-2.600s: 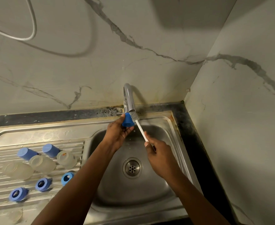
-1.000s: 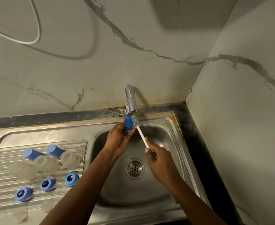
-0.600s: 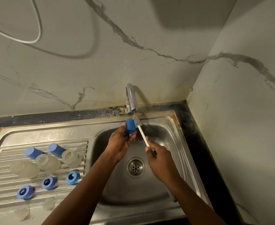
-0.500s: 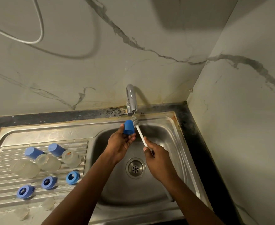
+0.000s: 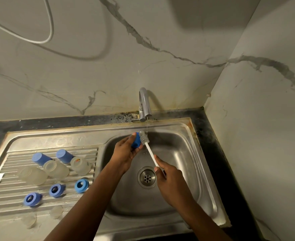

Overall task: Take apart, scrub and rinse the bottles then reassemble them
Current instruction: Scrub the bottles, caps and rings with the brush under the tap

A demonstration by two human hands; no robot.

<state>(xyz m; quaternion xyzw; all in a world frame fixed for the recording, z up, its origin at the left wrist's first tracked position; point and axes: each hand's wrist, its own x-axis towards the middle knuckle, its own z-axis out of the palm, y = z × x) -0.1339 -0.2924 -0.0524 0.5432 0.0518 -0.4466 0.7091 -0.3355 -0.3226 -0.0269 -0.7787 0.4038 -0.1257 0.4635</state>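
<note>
My left hand (image 5: 125, 154) grips a blue bottle cap (image 5: 136, 140) over the sink basin (image 5: 178, 153), just below the tap (image 5: 144, 103). My right hand (image 5: 167, 178) holds the white handle of a small bottle brush (image 5: 144, 137); its grey bristles sit beside the cap, outside it. A thin stream of water falls from the tap past the bristles. On the drainboard (image 5: 7, 204) at left lie three clear bottle bodies (image 5: 56, 170), two blue caps (image 5: 41, 159), three blue collar rings (image 5: 57, 190) and two clear teats (image 5: 56, 212).
Marble wall tiles rise behind the sink and on the right. A dark counter strip (image 5: 218, 153) runs along the sink's right side. The drain (image 5: 146, 177) lies under my right hand. A grey cable (image 5: 51, 28) loops on the back wall.
The brush head has come out of the blue cap and now sits beside it. Both hands have dropped a little lower under the tap.
</note>
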